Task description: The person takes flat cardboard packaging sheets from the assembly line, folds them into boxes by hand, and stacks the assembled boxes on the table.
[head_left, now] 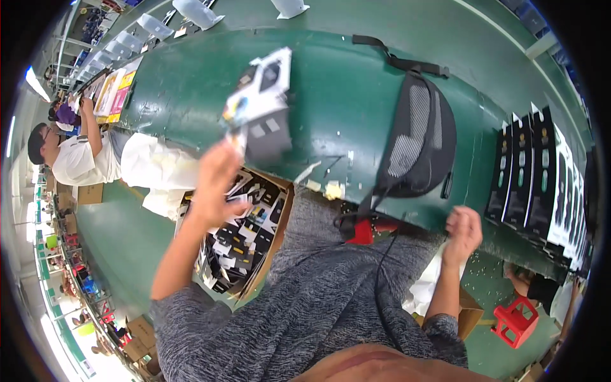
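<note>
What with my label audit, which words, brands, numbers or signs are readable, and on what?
No text reads clearly.
White-and-black packaging by the left hand: blurred.
Black packages stacked at right: too small.
Pieces in the carton: too small.
Yellow-and-pink sheet at left: too small.

Green tabletop [344, 95] beneath a black mesh bag [438, 143] and upright black packages [522, 172].

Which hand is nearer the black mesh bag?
The right hand, by the lower end of the black mesh bag; the left hand is farther off, beside the blurred printed packages.
</note>
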`<action>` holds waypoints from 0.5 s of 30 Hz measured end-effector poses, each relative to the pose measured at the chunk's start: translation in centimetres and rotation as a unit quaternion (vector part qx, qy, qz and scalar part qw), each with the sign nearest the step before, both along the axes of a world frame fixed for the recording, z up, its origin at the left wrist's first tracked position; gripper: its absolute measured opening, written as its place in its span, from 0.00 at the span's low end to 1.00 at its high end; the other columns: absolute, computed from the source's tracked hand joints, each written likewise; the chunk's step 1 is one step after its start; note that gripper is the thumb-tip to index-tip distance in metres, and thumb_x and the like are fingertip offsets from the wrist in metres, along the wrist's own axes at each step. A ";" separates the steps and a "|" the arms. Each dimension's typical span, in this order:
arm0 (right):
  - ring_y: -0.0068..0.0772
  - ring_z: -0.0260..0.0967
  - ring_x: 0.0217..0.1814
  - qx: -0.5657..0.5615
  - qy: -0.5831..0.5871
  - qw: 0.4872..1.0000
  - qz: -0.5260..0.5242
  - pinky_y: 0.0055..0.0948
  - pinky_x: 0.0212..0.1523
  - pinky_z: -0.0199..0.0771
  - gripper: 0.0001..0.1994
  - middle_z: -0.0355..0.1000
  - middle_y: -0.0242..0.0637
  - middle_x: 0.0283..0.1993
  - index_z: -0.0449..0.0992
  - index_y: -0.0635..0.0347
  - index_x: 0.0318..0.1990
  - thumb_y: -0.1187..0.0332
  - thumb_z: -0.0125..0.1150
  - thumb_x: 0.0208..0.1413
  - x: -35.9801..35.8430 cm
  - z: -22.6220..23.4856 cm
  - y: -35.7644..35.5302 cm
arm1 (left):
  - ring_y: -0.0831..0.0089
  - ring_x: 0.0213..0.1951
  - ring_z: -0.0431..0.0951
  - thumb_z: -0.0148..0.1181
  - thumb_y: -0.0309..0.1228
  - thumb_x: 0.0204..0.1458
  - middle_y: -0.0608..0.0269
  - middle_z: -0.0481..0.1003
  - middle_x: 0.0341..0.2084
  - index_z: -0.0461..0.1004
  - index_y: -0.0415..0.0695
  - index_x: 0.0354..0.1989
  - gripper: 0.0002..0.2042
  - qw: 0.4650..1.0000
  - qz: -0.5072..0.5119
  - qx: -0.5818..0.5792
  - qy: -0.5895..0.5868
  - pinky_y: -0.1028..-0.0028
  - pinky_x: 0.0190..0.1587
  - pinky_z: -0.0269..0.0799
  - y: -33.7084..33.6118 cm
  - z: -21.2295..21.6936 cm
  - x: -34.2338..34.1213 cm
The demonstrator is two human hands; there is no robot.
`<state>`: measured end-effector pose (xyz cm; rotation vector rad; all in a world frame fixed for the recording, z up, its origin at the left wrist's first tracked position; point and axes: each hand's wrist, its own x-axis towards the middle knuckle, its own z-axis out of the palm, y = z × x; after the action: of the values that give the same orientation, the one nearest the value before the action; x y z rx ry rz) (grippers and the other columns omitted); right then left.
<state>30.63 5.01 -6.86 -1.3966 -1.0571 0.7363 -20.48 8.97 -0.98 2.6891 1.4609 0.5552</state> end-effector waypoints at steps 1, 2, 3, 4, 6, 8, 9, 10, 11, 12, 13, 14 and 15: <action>0.18 0.71 0.31 -0.030 0.089 0.984 0.151 0.14 0.28 0.68 0.19 0.76 0.35 0.35 0.77 0.66 0.50 0.56 0.53 0.70 -1.9 1.0 0.3 | 0.47 0.71 0.58 0.69 0.55 0.46 0.51 0.60 0.70 0.67 0.39 0.66 0.42 1.000 -0.030 0.000 0.006 0.47 0.70 0.55 -2.7 -1.0 1.5; 0.19 0.74 0.36 -0.143 0.183 0.947 0.222 0.15 0.31 0.71 0.24 0.78 0.37 0.43 0.73 0.66 0.59 0.53 0.52 0.70 -5.1 2.9 0.5 | 0.48 0.70 0.59 0.70 0.55 0.45 0.52 0.61 0.69 0.69 0.39 0.63 0.41 0.998 -0.061 -0.007 0.011 0.46 0.70 0.56 -5.6 -1.9 3.4; 0.21 0.76 0.42 -0.153 0.224 0.918 0.289 0.16 0.34 0.72 0.27 0.78 0.36 0.49 0.69 0.66 0.64 0.52 0.54 0.69 -8.4 3.3 0.4 | 0.49 0.70 0.60 0.71 0.54 0.45 0.54 0.63 0.68 0.71 0.40 0.60 0.38 0.997 -0.072 -0.037 -0.009 0.46 0.69 0.57 -8.0 -2.8 5.2; 0.22 0.75 0.47 -0.185 0.289 0.890 0.300 0.19 0.41 0.75 0.26 0.77 0.37 0.52 0.67 0.66 0.65 0.54 0.55 0.69 -11.6 3.1 0.0 | 0.51 0.69 0.61 0.72 0.52 0.44 0.56 0.65 0.67 0.73 0.40 0.57 0.36 0.994 -0.083 -0.061 -0.029 0.46 0.69 0.57 -9.7 -3.5 6.7; 0.29 0.74 0.56 -0.308 0.312 0.817 0.375 0.26 0.52 0.76 0.23 0.74 0.40 0.57 0.64 0.67 0.65 0.64 0.55 0.67 -14.1 1.3 -0.4 | 0.54 0.70 0.60 0.72 0.48 0.45 0.58 0.66 0.66 0.76 0.41 0.54 0.30 0.984 -0.132 -0.117 -0.036 0.48 0.69 0.59 -12.1 -3.2 9.0; 0.29 0.73 0.57 -0.265 0.304 0.843 0.357 0.27 0.53 0.76 0.23 0.73 0.39 0.58 0.65 0.67 0.65 0.68 0.57 0.66 -15.3 -0.6 -1.8 | 0.58 0.66 0.68 0.73 0.41 0.45 0.61 0.73 0.60 0.79 0.43 0.48 0.23 0.980 -0.144 -0.117 -0.067 0.53 0.64 0.66 -13.1 -2.7 9.8; 0.30 0.72 0.59 -0.218 0.298 0.861 0.350 0.28 0.55 0.75 0.22 0.73 0.38 0.59 0.65 0.67 0.64 0.72 0.59 0.64 -15.8 -0.9 -2.3 | 0.58 0.62 0.72 0.73 0.38 0.45 0.61 0.76 0.56 0.79 0.44 0.46 0.21 0.974 -0.145 -0.134 -0.111 0.55 0.60 0.70 -13.6 -3.4 9.0; 0.30 0.72 0.59 -0.216 0.296 0.861 0.353 0.28 0.55 0.75 0.22 0.73 0.38 0.59 0.65 0.67 0.64 0.72 0.59 0.64 -15.7 -0.1 -2.7 | 0.58 0.57 0.76 0.73 0.35 0.44 0.60 0.78 0.52 0.80 0.44 0.45 0.19 0.966 -0.143 -0.149 -0.155 0.58 0.57 0.74 -14.1 -4.3 7.8; 0.28 0.71 0.59 -0.142 0.194 0.895 0.375 0.29 0.55 0.75 0.21 0.73 0.39 0.59 0.66 0.68 0.63 0.73 0.58 0.64 -15.2 1.1 -3.1 | 0.63 0.49 0.81 0.73 0.31 0.44 0.60 0.82 0.44 0.81 0.43 0.42 0.15 0.949 -0.065 -0.178 -0.250 0.64 0.50 0.76 -14.5 -5.7 6.3; 0.27 0.70 0.59 -0.066 0.090 0.914 0.389 0.30 0.56 0.75 0.20 0.73 0.39 0.59 0.66 0.68 0.63 0.75 0.57 0.64 -15.0 2.2 -3.7 | 0.66 0.52 0.79 0.74 0.36 0.46 0.53 0.78 0.52 0.78 0.41 0.46 0.21 0.887 0.079 -0.250 -0.379 0.65 0.52 0.73 -14.4 -5.0 6.8; 0.32 0.74 0.54 -0.009 -0.053 0.930 0.362 0.33 0.50 0.78 0.24 0.73 0.41 0.55 0.68 0.63 0.64 0.78 0.58 0.59 -15.3 3.7 -4.2 | 0.61 0.61 0.72 0.78 0.47 0.42 0.47 0.67 0.65 0.68 0.39 0.63 0.41 0.811 0.075 -0.292 -0.502 0.63 0.57 0.70 -12.5 -4.1 7.7; 0.32 0.74 0.54 -0.006 -0.051 0.929 0.367 0.33 0.50 0.78 0.24 0.73 0.41 0.55 0.68 0.63 0.64 0.78 0.58 0.59 -15.6 5.6 -4.6 | 0.52 0.70 0.62 0.80 0.59 0.33 0.44 0.52 0.73 0.44 0.42 0.77 0.66 0.756 0.052 -0.281 -0.589 0.56 0.63 0.65 -10.5 -2.7 9.8; 0.36 0.73 0.49 0.029 -0.209 0.905 0.370 0.33 0.44 0.78 0.28 0.71 0.40 0.51 0.68 0.56 0.66 0.78 0.58 0.56 -16.0 7.6 -5.0 | 0.51 0.74 0.54 0.78 0.67 0.24 0.44 0.45 0.76 0.27 0.44 0.78 0.79 0.738 0.023 -0.290 -0.610 0.53 0.68 0.59 -8.6 -2.4 11.0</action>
<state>14.68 -0.01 0.77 -1.1047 -1.9886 0.9469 -9.52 0.34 -3.39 1.2180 0.9701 1.2410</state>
